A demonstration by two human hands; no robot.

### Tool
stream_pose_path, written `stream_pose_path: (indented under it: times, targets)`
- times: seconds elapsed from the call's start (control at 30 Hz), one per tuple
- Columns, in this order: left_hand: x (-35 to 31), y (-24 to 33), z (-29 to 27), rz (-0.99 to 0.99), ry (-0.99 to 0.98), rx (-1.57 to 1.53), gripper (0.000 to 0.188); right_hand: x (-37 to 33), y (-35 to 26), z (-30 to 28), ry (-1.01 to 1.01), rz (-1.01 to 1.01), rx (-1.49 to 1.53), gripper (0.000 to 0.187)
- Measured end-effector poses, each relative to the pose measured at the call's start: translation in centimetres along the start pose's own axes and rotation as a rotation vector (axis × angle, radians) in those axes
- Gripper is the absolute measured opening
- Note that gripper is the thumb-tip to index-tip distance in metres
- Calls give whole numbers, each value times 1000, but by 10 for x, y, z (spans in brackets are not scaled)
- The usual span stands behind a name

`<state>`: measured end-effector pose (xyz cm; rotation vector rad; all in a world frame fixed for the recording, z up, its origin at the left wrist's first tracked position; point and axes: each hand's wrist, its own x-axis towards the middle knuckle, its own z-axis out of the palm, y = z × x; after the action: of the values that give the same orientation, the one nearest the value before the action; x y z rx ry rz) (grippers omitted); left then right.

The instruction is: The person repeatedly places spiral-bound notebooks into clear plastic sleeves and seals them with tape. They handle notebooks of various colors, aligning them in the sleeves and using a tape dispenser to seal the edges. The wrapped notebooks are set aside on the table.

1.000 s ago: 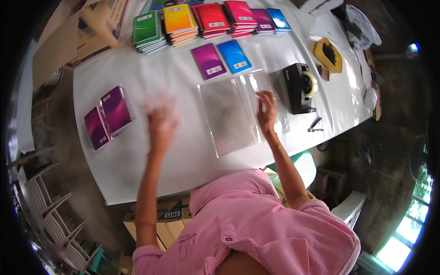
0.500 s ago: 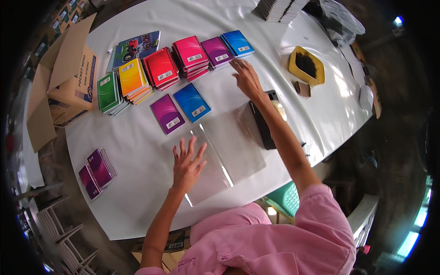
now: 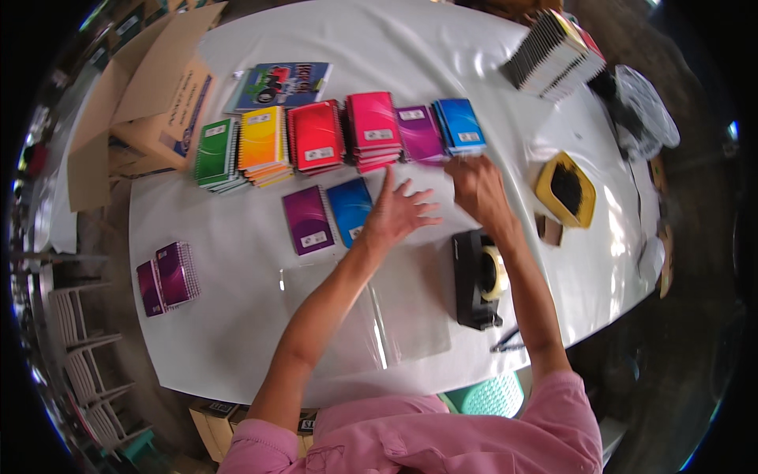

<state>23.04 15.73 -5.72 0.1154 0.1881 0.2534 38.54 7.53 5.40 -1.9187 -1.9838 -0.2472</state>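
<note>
My right hand (image 3: 480, 192), blurred, has its fingers curled at the near corner of the purple notebook (image 3: 421, 134) in the back row and seems to pinch its edge. My left hand (image 3: 399, 215) hovers with fingers spread, holding nothing, beside a blue spiral notebook (image 3: 347, 204). Another purple notebook (image 3: 308, 221) lies to the left of that one. Green (image 3: 213, 152), yellow (image 3: 260, 138), red (image 3: 316, 134), pink (image 3: 371, 118) and blue (image 3: 459, 125) notebooks form stacks along the row. Beneath my arms a clear plastic sheet (image 3: 418, 304) lies flat, partly hidden by my left forearm.
A black tape dispenser (image 3: 467, 292) stands right of the sheet, a dark slim tool (image 3: 509, 343) nearby. Farther right are a brown block (image 3: 549, 230) and a yellow tub (image 3: 587, 213). Purple notebooks (image 3: 168, 278) lie far left, near an open carton (image 3: 158, 130). Stacked books (image 3: 545, 59) stand back right.
My left hand has moved from over the plastic sheet up toward the notebooks. My right hand's fingers have curled at the purple notebook's corner. The whole view has shifted.
</note>
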Motion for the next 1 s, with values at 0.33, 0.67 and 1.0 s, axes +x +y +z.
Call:
stream_pose_path:
  times: [0.33,0.67,1.0]
  targets:
    - [-93,57,5,242,350,325,56,124,5,100,-180,631,-4,39]
    - [-147,99,-30,368,349,343,84,142,57,167,-192,685,-14,74]
    - [-188,107,-58,258,284,304,78,133,117,187,92,603,790,35]
